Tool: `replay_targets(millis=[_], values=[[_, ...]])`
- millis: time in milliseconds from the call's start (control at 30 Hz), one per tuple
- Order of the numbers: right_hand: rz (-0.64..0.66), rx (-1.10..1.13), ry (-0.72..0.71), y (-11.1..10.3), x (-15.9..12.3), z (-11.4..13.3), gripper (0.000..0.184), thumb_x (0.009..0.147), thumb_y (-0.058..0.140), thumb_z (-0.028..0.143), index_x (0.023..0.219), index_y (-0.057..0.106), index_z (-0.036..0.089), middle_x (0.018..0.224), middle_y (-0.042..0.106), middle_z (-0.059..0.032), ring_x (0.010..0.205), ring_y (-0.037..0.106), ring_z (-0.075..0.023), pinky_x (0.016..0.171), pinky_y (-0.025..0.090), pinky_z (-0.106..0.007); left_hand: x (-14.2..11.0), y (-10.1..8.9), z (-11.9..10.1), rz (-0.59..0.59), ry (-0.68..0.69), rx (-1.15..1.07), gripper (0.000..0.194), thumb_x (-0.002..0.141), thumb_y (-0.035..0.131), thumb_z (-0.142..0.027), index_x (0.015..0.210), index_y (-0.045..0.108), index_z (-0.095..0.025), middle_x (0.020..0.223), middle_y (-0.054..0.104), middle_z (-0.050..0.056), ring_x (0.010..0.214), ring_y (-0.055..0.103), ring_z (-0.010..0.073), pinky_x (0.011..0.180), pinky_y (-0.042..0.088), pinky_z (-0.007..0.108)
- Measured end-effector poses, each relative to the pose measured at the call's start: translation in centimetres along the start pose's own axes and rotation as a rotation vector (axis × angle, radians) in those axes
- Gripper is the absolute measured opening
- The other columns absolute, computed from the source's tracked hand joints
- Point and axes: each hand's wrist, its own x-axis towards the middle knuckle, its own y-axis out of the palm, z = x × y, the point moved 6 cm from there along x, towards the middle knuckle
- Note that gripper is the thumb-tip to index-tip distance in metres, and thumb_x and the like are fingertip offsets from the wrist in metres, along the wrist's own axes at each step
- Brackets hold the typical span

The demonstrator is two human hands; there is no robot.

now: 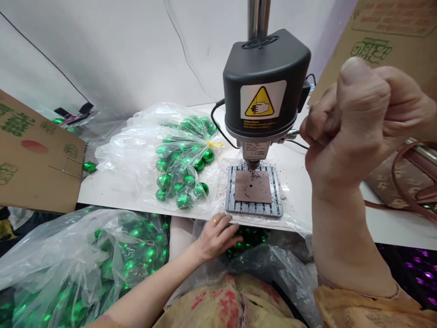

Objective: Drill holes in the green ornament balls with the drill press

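Note:
A small black drill press (266, 91) with a yellow warning label stands in front of me. Its slotted metal base (232, 207) carries a brown square plate (244, 193) with a hole, scattered with dark shavings. My right hand (358, 114) is closed in a fist at the end of the press's feed lever (294, 133); the grip itself is hidden by the fingers. Below the table edge, my left hand (218, 237) hovers with its fingers apart, beside shiny green faceted balls (251, 239) in a clear plastic bag on my lap. No ball shows in that hand.
A tied clear bag (136, 136) of green balls lies on the white table (297, 182), left of the press. Another bag (102, 255) sits lower left. Cardboard boxes (37, 155) flank both sides. Purple balls (421, 273) and a patterned bag (403, 175) are at right.

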Motion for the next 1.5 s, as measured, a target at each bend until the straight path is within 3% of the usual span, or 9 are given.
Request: replay_targets(millis=[167, 267, 333, 433, 533, 733, 833, 1100, 1500], values=[[-0.013, -0.010, 0.010, -0.1, 0.0, -0.1, 0.041, 0.087, 0.055, 0.020, 0.052, 0.034, 0.019, 0.043, 0.028, 0.0058, 0.040, 0.038, -0.0025, 0.044, 0.022, -0.025, 3.4, -1.1, 7.7, 0.070, -0.439, 0.281, 0.033, 0.088, 0.045, -0.003, 0.106, 0.064, -0.023, 0.110, 0.062, 0.013, 0.108, 0.057, 0.0304, 0.091, 0.050, 0.048], [-0.016, 0.008, -0.007, -0.2, 0.1, -0.3, 0.042, 0.086, 0.057, 0.020, 0.051, 0.034, 0.019, 0.042, 0.029, 0.0061, 0.038, 0.035, -0.0037, 0.042, 0.021, -0.026, 3.2, -1.8, 11.2, 0.189, -0.668, 0.396, 0.025, 0.079, 0.055, 0.001, 0.090, 0.064, -0.020, 0.092, 0.058, 0.012, 0.096, 0.057, 0.0342, 0.079, 0.050, 0.049], [-0.021, 0.031, -0.025, -0.3, 0.1, -0.4, 0.042, 0.084, 0.059, 0.019, 0.051, 0.034, 0.020, 0.041, 0.030, 0.0060, 0.037, 0.033, -0.0051, 0.040, 0.021, -0.028, 2.9, -2.4, 12.1, 0.234, -0.717, 0.409, 0.024, 0.072, 0.062, 0.003, 0.082, 0.063, -0.019, 0.085, 0.055, 0.009, 0.090, 0.057, 0.0340, 0.074, 0.050, 0.047], [-0.018, 0.060, -0.034, -0.2, 0.1, -0.5, 0.042, 0.084, 0.059, 0.019, 0.050, 0.034, 0.020, 0.040, 0.032, 0.0054, 0.037, 0.032, -0.0059, 0.041, 0.021, -0.028, 3.6, -3.5, 11.5, 0.204, -0.661, 0.283, 0.025, 0.072, 0.068, -0.002, 0.089, 0.065, -0.019, 0.091, 0.057, 0.009, 0.093, 0.058, 0.0317, 0.079, 0.051, 0.046], [-0.018, 0.069, -0.023, -0.1, 0.0, -0.5, 0.042, 0.085, 0.059, 0.019, 0.050, 0.034, 0.020, 0.041, 0.033, 0.0051, 0.038, 0.031, -0.0055, 0.042, 0.021, -0.028, 5.7, -3.8, 9.9, 0.035, -0.614, -0.088, 0.031, 0.080, 0.070, -0.018, 0.110, 0.064, -0.023, 0.108, 0.060, 0.008, 0.103, 0.061, 0.0261, 0.089, 0.052, 0.043], [-0.016, 0.061, -0.013, -0.1, -0.1, -0.2, 0.043, 0.086, 0.057, 0.018, 0.051, 0.031, 0.018, 0.043, 0.030, 0.0057, 0.040, 0.032, -0.0036, 0.044, 0.021, -0.025, 8.0, 1.9, 9.1, -0.180, -0.863, -0.869, 0.043, 0.078, 0.075, -0.039, 0.112, 0.061, -0.018, 0.095, 0.069, 0.006, 0.088, 0.066, 0.0157, 0.079, 0.055, 0.029], [0.014, 0.056, 0.009, -0.1, -0.2, -0.4, 0.045, 0.087, 0.057, 0.021, 0.052, 0.029, 0.018, 0.043, 0.030, 0.0055, 0.040, 0.033, -0.0041, 0.043, 0.021, -0.025, 8.3, 4.0, 9.6, -0.229, -0.883, -0.923, 0.047, 0.073, 0.080, -0.040, 0.110, 0.062, -0.018, 0.098, 0.070, 0.006, 0.089, 0.066, 0.0156, 0.081, 0.054, 0.029], [-0.003, 0.071, 0.009, -0.2, -0.3, -0.5, 0.044, 0.086, 0.059, 0.023, 0.052, 0.030, 0.019, 0.043, 0.030, 0.0062, 0.039, 0.030, -0.0050, 0.042, 0.020, -0.028, 8.9, 6.1, 9.2, -0.248, -0.791, -1.041, 0.055, 0.072, 0.081, -0.044, 0.116, 0.059, -0.019, 0.113, 0.069, 0.010, 0.101, 0.068, 0.0202, 0.091, 0.055, 0.037], [0.037, -0.045, 0.019, -0.5, -0.8, -0.7, 0.049, 0.088, 0.058, 0.034, 0.055, 0.025, 0.019, 0.047, 0.029, 0.0041, 0.043, 0.031, -0.0064, 0.044, 0.023, -0.031, 9.2, 6.8, 7.6, -0.168, -0.627, -1.009, 0.050, 0.077, 0.080, -0.033, 0.119, 0.055, -0.022, 0.122, 0.062, 0.009, 0.115, 0.061, 0.0214, 0.105, 0.048, 0.040]])
